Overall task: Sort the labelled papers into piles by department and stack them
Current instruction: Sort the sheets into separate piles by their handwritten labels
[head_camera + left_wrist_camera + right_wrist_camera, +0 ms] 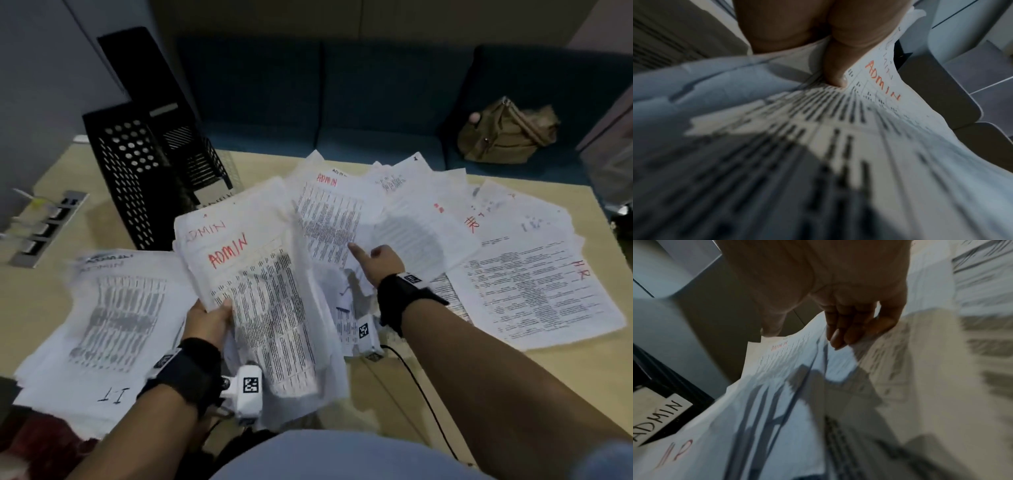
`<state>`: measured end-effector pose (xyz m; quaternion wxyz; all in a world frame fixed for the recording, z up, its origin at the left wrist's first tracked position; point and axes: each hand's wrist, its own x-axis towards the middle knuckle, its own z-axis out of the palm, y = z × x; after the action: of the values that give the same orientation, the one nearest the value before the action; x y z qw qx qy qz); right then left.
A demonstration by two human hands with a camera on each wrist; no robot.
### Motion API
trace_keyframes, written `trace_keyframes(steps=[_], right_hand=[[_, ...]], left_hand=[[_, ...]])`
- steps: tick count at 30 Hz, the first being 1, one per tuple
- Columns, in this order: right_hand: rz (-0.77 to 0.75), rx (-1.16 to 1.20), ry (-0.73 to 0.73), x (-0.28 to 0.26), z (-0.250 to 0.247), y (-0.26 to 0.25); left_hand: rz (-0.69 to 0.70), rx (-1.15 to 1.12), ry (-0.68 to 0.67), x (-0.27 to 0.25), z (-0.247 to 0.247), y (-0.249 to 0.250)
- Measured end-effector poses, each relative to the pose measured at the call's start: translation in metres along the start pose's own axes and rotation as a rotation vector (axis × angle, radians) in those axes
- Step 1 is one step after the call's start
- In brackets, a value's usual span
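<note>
Nearest to the person, the left hand [209,320] held a bundle of ADMIN sheets [260,291] raised above the surface [534,380]. In the left wrist view the thumb [840,65] pressed on top of the bundle, beside the red word ADMIN, and the other fingers were hidden under the paper. To the left of this hand a flat pile [99,318] lay on the surface; its lower sheet carried the letters IT, and the blurred top sheet seemed to read ADMIN.

The right hand [380,262] was a little farther, over the loose papers in the middle. Its index finger [356,250] pointed forward and left, and the thumb stood up. In the right wrist view the other fingers [846,331] were bent and lay against the paper, but the blur did not allow me to tell if they held a sheet.

Beyond the right hand, an ADMIN sheet [329,212] lay in a fan of unsorted papers [428,212]. At the right, sheets marked HR [534,284] lay flat on the surface.

At the far left stood black perforated trays [137,171]; in the right wrist view one carried a white ADMIN label [659,420]. Behind the surface was a dark blue sofa [376,102] with a brown bag [507,133] on it.
</note>
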<state>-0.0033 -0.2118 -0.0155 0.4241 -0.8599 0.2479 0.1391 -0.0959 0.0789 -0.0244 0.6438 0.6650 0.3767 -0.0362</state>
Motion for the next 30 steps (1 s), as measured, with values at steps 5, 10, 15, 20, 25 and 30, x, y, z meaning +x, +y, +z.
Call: trace_keyframes(steps=[5,10,15,20,25,30], right_hand=[[0.061,0.003,0.033,0.005,0.027,-0.017],[0.061,0.295,0.287,0.003,0.012,-0.009],[0.047,0.188,0.430,0.000,-0.024,0.025],[0.144,0.201,0.582,-0.008,-0.058,0.073],[0.215,0.222,0.605,-0.026,-0.078,0.103],[0.261,0.233,0.614,-0.040,-0.095,0.126]], left_hand=[[-0.080,0.077,-0.047,0.011,-0.007,-0.017],[-0.121,0.094,-0.110,0.023,-0.010,-0.021],[-0.082,0.112,-0.157,0.004,-0.005,0.001],[-0.050,0.087,-0.191,-0.004,-0.002,0.005],[-0.027,0.099,-0.206,-0.017,0.003,0.016],[0.025,0.136,-0.228,-0.025,0.013,0.025]])
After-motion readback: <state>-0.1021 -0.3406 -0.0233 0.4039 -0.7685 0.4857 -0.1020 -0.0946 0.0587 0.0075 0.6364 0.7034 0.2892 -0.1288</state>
